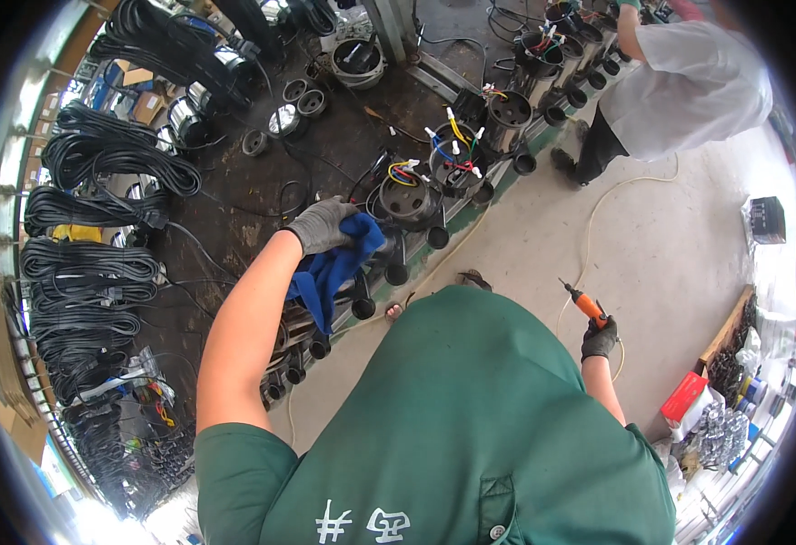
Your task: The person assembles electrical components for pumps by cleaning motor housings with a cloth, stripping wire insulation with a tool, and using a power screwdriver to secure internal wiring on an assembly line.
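Observation:
My left hand (323,225), in a grey glove, is closed on a bunched blue cloth (333,268) that hangs down over the row of pump-like housings. Just beyond the cloth stands an open cylindrical housing (407,198) with coloured wires rising from its top. Another housing (455,162) behind it has blue, yellow and red wires with white connectors. Out to the right, above the floor, my right hand (600,338) in a dark glove grips an orange pneumatic screwdriver (585,303). Its bit points up and to the left, away from the housings, and a pale hose trails from it.
Coiled black cables (94,259) line the left side of the dark workbench (234,222). A white bucket (357,64) stands at the back. At the upper right another person (693,86) works along the same row. A red box (684,396) lies at the right.

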`<state>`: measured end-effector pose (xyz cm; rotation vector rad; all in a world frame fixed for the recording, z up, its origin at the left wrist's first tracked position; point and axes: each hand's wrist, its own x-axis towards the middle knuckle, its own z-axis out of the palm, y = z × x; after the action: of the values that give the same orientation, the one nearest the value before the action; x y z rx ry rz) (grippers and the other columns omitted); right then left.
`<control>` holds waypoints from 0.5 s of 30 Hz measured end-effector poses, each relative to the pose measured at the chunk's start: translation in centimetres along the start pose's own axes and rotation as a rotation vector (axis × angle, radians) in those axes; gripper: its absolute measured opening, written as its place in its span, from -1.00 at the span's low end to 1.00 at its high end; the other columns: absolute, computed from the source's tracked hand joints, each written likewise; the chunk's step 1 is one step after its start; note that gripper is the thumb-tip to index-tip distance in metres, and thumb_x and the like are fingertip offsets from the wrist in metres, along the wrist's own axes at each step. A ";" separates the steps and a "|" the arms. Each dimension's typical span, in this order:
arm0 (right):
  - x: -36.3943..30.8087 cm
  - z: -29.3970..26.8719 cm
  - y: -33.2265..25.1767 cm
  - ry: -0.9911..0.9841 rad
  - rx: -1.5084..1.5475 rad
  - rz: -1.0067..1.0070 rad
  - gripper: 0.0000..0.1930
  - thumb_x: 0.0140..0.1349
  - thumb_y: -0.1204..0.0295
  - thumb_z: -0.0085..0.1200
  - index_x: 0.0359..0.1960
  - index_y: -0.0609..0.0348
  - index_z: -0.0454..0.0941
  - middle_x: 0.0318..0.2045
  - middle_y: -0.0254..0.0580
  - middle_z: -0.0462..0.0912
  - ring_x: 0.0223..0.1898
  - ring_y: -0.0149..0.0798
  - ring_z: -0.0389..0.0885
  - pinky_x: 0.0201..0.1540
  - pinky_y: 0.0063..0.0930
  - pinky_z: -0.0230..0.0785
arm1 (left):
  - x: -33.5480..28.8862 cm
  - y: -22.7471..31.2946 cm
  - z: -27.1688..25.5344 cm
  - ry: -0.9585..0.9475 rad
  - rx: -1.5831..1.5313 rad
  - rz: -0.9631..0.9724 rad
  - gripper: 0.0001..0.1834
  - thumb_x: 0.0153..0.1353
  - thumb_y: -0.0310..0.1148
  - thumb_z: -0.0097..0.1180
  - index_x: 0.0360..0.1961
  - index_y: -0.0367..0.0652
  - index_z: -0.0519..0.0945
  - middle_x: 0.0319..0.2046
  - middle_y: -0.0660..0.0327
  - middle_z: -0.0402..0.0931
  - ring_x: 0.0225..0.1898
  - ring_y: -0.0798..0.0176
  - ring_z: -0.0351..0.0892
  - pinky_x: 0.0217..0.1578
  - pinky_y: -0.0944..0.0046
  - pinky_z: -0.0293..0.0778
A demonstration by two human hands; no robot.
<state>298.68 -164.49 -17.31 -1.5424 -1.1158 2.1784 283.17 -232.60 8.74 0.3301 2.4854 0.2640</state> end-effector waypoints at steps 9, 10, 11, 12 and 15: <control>-3.6 -0.6 -0.7 0.050 -0.070 0.011 -0.70 0.31 0.06 0.06 -0.36 0.01 0.59 -0.62 -0.42 0.49 -0.66 -0.41 0.44 -0.58 -0.66 0.31 | -3.6 0.4 4.9 0.560 -0.314 -0.107 -0.57 0.09 -0.56 0.18 0.05 -0.18 0.55 -0.01 -0.04 0.59 0.11 -0.14 0.54 0.17 0.07 0.46; -2.9 -1.6 -0.4 0.054 -0.070 0.010 -0.70 0.31 0.06 0.06 -0.36 0.01 0.59 -0.62 -0.42 0.49 -0.66 -0.41 0.44 -0.58 -0.66 0.31 | -4.2 1.2 5.7 0.718 -0.284 -0.094 -0.67 0.09 -0.53 0.20 -0.07 -0.17 0.58 -0.07 -0.02 0.58 0.05 -0.16 0.55 0.10 0.04 0.48; -2.3 -2.6 -0.2 0.093 -0.073 0.012 -0.67 0.28 -0.01 0.07 -0.33 -0.02 0.57 -0.59 -0.38 0.52 -0.64 -0.41 0.44 -0.59 -0.63 0.23 | -4.8 1.9 6.4 0.774 -0.240 -0.135 -0.71 0.08 -0.52 0.21 -0.12 -0.17 0.59 -0.09 -0.01 0.57 0.02 -0.16 0.54 0.06 0.02 0.48; -1.4 -3.5 0.1 0.124 -0.085 0.023 -0.63 0.24 -0.07 0.09 -0.30 -0.04 0.54 -0.56 -0.35 0.55 -0.63 -0.41 0.43 -0.61 -0.60 0.15 | -5.9 2.9 7.0 0.829 -0.193 -0.190 -0.74 0.07 -0.52 0.22 -0.16 -0.16 0.60 -0.12 0.00 0.56 -0.01 -0.16 0.54 0.02 0.00 0.49; -0.1 -4.8 0.8 0.130 -0.098 -0.016 -0.64 0.25 -0.05 0.09 -0.31 -0.04 0.56 -0.57 -0.39 0.51 -0.63 -0.43 0.39 -0.59 -0.62 0.13 | -7.7 4.5 10.7 0.868 -0.073 -0.156 -0.74 0.07 -0.39 0.24 -0.17 -0.11 0.62 -0.09 0.08 0.55 -0.01 -0.09 0.49 0.04 -0.08 0.40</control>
<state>303.11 -162.97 -18.55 -1.6826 -1.2054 2.0082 296.40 -229.39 5.65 -0.0370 3.3152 0.5142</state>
